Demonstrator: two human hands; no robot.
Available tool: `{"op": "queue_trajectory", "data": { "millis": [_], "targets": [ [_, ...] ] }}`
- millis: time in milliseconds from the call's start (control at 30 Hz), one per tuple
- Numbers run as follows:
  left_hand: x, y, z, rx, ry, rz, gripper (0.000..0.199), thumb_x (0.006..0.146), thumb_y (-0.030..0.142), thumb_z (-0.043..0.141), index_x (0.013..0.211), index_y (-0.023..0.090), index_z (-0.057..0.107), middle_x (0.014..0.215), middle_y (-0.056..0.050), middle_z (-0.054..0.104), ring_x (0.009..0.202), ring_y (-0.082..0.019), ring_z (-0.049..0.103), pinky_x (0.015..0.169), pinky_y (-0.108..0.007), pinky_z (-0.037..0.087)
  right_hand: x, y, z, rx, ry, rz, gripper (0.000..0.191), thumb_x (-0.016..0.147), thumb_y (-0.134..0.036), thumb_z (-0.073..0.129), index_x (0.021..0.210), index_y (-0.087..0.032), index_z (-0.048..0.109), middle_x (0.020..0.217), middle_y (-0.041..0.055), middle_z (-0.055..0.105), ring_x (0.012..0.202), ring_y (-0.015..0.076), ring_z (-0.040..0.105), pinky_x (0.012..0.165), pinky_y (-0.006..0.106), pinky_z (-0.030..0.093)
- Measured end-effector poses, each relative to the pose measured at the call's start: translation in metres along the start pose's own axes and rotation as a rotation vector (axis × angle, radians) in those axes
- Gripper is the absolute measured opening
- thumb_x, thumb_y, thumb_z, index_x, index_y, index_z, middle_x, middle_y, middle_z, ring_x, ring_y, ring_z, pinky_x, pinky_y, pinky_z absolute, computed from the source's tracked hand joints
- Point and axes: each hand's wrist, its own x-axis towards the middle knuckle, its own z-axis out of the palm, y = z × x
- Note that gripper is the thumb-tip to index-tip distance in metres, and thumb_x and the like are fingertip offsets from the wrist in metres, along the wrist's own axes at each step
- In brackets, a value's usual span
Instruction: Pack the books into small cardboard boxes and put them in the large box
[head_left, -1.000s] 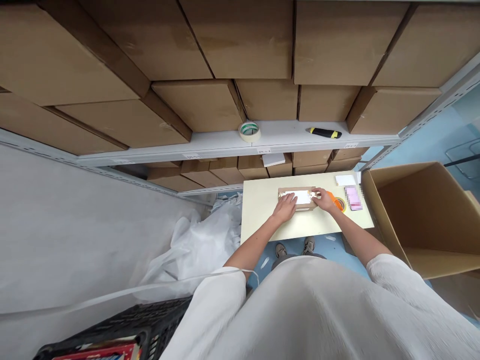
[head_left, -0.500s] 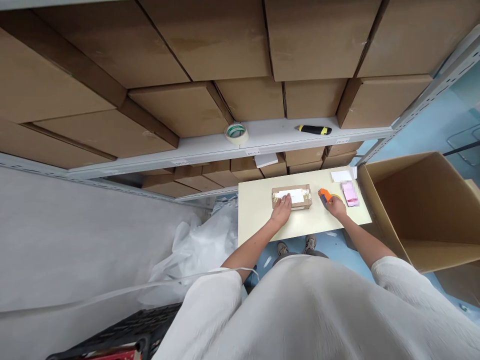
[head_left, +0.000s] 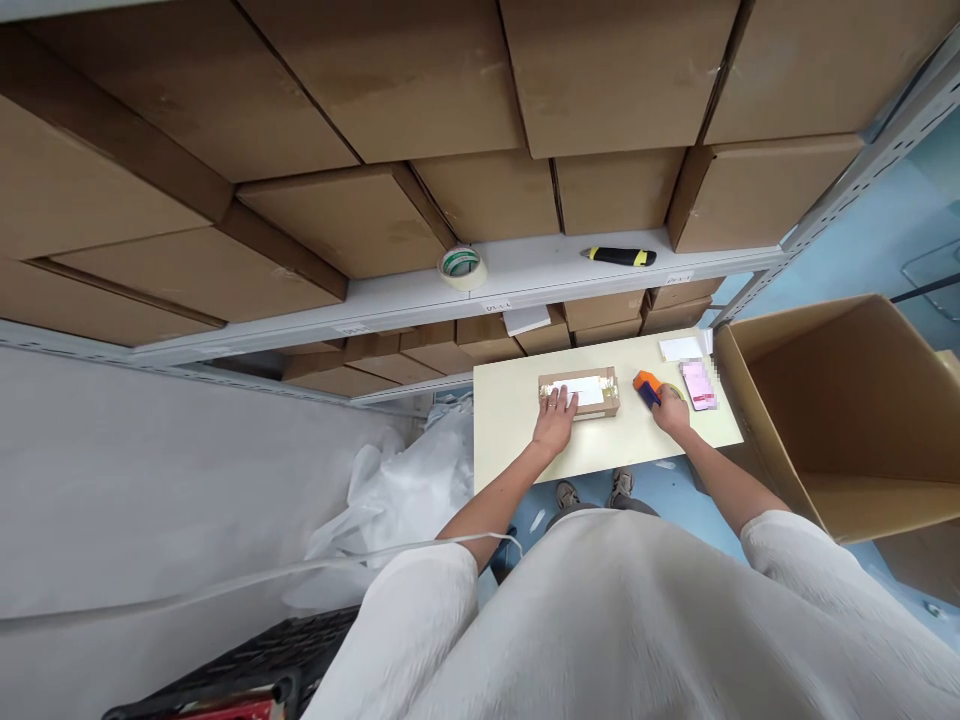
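My left hand [head_left: 555, 418] lies spread flat on the near left end of the small parcel [head_left: 580, 392], whose long axis runs left to right across the desk [head_left: 510, 430]. My right hand [head_left: 671, 412] is curled around the orange tape dispenser [head_left: 648, 387], just right of the parcel and apart from it.

Bare tabletop [head_left: 517, 425] left of parcel [head_left: 581, 392]

Both bare forearms reach forward from loose white sleeves, elbows bent, converging slightly ahead of the torso. The left hand [head_left: 555, 418] lies palm down, fingers [head_left: 553, 402] spread and stretched flat. The right hand [head_left: 670, 410] sits well apart from it, knuckles up, fingers curled closed in a grip, wrist straight.
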Motion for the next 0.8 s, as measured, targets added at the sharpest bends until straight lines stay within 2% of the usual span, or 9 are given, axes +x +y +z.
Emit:
{"op": "queue_trajectory", "data": {
  "millis": [100, 267, 400, 500, 600, 700, 800],
  "targets": [
    [0.002, -0.002, 0.0, -0.008, 0.005, 0.012, 0.08, 0.091, 0.003, 0.048, 0.169, 0.017, 0.04, 0.18, -0.019, 0.029, 0.168, -0.039, 0.025, 0.132, -0.067, 0.024, 0.004, -0.008, -0.022, 0.124, 0.056, 0.0, 0.04, 0.085, -0.031, 0.061, 0.123, -0.023, 0.057, 0.091, 0.0097, 0.072, 0.083, 0.0304, 0.066, 0.08, 0.039, 0.047],
    [0.003, -0.006, 0.0, -0.038, 0.042, 0.031, 0.067, 0.098, 0.01, 0.044, 0.165, 0.017, 0.047, 0.177, -0.019, 0.035, 0.165, -0.037, 0.032, 0.132, -0.064, 0.028, 0.019, -0.04, -0.063, 0.522, 0.059, -0.051, 0.041, 0.082, -0.04, 0.055, 0.12, -0.026, 0.055, 0.093, 0.0035, 0.068, 0.079, 0.0251, 0.061, 0.071, 0.034, 0.046],
    [0.001, -0.01, -0.005, -0.077, 0.126, 0.061, 0.053, 0.106, 0.021, 0.044, 0.157, 0.015, 0.056, 0.17, -0.019, 0.048, 0.16, -0.035, 0.042, 0.13, -0.058, 0.036, 0.025, -0.085, -0.082, 0.742, -0.088, -0.247, 0.035, 0.078, -0.041, 0.054, 0.11, -0.027, 0.055, 0.09, -0.0001, 0.065, 0.086, 0.0226, 0.058, 0.076, 0.033, 0.047],
    [-0.003, -0.017, -0.01, -0.098, 0.169, 0.092, 0.047, 0.108, 0.025, 0.044, 0.15, 0.013, 0.061, 0.162, -0.02, 0.056, 0.154, -0.033, 0.05, 0.127, -0.053, 0.042, 0.023, -0.122, -0.079, 0.773, -0.228, -0.335, 0.032, 0.077, -0.04, 0.056, 0.105, -0.027, 0.058, 0.091, -0.0002, 0.064, 0.088, 0.0226, 0.057, 0.079, 0.034, 0.047],
    [-0.007, -0.024, -0.014, -0.109, 0.2, 0.103, 0.045, 0.108, 0.025, 0.045, 0.148, 0.014, 0.063, 0.16, -0.02, 0.058, 0.15, -0.033, 0.055, 0.127, -0.053, 0.043, 0.02, -0.149, -0.064, 0.758, -0.323, -0.377, 0.03, 0.076, -0.04, 0.056, 0.102, -0.026, 0.059, 0.092, 0.0004, 0.064, 0.087, 0.0224, 0.056, 0.078, 0.034, 0.047],
    [-0.011, -0.027, -0.016, -0.123, 0.184, 0.108, 0.046, 0.107, 0.023, 0.047, 0.149, 0.012, 0.062, 0.161, -0.021, 0.057, 0.151, -0.033, 0.054, 0.128, -0.053, 0.042, 0.019, -0.16, -0.05, 0.674, -0.354, -0.371, 0.027, 0.077, -0.038, 0.054, 0.101, -0.026, 0.059, 0.092, 0.0007, 0.065, 0.086, 0.0222, 0.056, 0.078, 0.034, 0.048],
    [-0.012, -0.028, -0.017, -0.145, 0.156, 0.101, 0.047, 0.105, 0.021, 0.049, 0.15, 0.012, 0.061, 0.163, -0.021, 0.056, 0.152, -0.033, 0.052, 0.129, -0.053, 0.041, 0.019, -0.16, -0.047, 0.517, -0.322, -0.371, 0.029, 0.084, -0.039, 0.052, 0.109, -0.027, 0.06, 0.103, 0.002, 0.069, 0.094, 0.0229, 0.061, 0.085, 0.035, 0.05]
  ]
}}
